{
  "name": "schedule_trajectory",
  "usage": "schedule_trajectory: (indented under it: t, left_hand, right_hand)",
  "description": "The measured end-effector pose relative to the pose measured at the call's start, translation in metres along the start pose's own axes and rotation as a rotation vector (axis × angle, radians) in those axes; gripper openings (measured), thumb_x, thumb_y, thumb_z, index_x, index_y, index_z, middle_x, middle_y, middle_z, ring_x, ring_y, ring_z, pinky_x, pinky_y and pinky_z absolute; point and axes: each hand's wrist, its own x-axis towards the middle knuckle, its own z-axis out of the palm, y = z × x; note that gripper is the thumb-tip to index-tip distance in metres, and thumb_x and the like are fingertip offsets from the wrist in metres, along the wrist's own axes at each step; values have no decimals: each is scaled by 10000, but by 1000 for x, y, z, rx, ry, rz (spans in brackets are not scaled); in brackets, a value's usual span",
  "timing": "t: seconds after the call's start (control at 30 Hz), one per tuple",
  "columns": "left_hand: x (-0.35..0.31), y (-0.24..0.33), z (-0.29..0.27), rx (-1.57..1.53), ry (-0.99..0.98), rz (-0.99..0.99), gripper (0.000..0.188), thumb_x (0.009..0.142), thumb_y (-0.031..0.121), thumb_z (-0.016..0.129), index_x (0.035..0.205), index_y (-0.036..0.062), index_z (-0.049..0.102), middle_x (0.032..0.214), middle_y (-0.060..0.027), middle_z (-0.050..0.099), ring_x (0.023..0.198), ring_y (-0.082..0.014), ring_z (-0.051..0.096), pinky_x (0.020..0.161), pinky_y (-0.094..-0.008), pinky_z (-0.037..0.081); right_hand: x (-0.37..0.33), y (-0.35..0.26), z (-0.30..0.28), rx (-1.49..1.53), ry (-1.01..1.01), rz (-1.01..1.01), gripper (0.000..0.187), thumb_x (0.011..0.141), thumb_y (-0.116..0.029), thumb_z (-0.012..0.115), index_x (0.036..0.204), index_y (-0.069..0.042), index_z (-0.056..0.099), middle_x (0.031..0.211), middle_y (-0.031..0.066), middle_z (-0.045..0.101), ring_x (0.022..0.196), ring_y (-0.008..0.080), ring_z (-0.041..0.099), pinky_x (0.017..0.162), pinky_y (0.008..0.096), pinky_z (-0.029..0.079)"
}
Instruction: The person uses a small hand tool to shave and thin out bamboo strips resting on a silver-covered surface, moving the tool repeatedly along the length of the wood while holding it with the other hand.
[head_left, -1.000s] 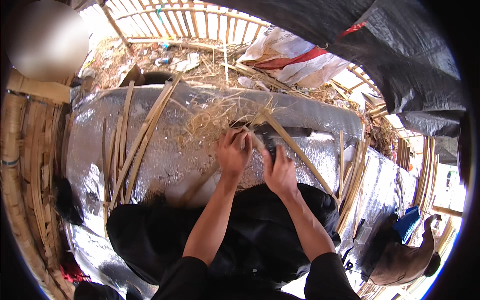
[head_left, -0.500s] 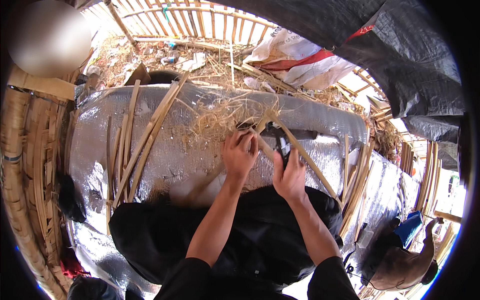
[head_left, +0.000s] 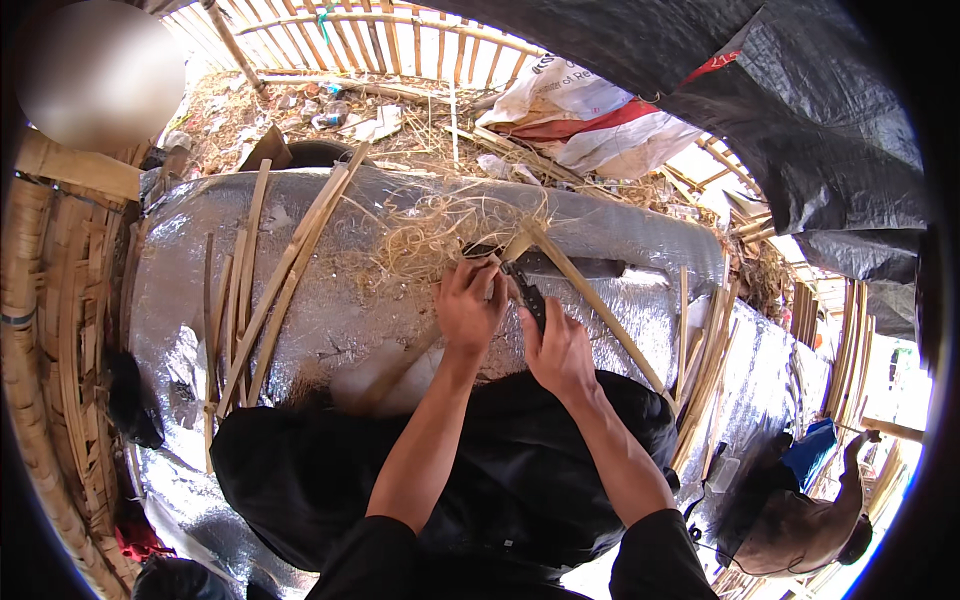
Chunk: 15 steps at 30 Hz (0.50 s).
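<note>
My right hand (head_left: 562,352) is closed around the black handle of a knife (head_left: 531,298). Its dark front part angles up and left, just above the fingers of my left hand (head_left: 472,305). Those fingers are bent closed on a bamboo strip (head_left: 405,362), which slants from my lap up through the grip; the exact hold is partly hidden. A second length of bamboo (head_left: 598,292) meets it at a peak beyond my hands and slopes down to the right. Thin curled shavings (head_left: 440,232) lie heaped just past my left hand.
Silver foil sheeting (head_left: 340,340) covers the ground around my legs. Bamboo strips lie at the left (head_left: 290,270) and right (head_left: 708,370). A woven bamboo wall (head_left: 75,330) stands far left, dark tarpaulin (head_left: 830,120) hangs upper right, and another person (head_left: 800,525) sits lower right.
My right hand and the knife have shifted left, closer to my left hand, and the knife now tilts more to the left. My left hand stays nearly in place.
</note>
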Motion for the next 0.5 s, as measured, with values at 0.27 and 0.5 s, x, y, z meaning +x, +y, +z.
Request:
schedule_trajectory:
  t: [0.27,0.5]
  left_hand:
    - [-3,-2,4,20,-22,6,129,838,158,835,930,185,748,1007,48,701,872,-224,674,744,-398,506]
    - [-7,-5,6,38,-34,-34,149,832,201,835,965,220,771,1042,81,693,909,-217,662,803,-410,477]
  right_hand:
    - [2,8,3,-23,10,18,310,1051,-211,661,1170,42,527,648,259,649,602,495,685,469,547,529]
    - [-7,4,5,13,185,-45,308,1053,-207,657,1177,45,531,692,295,659,661,522,686,524,561,538]
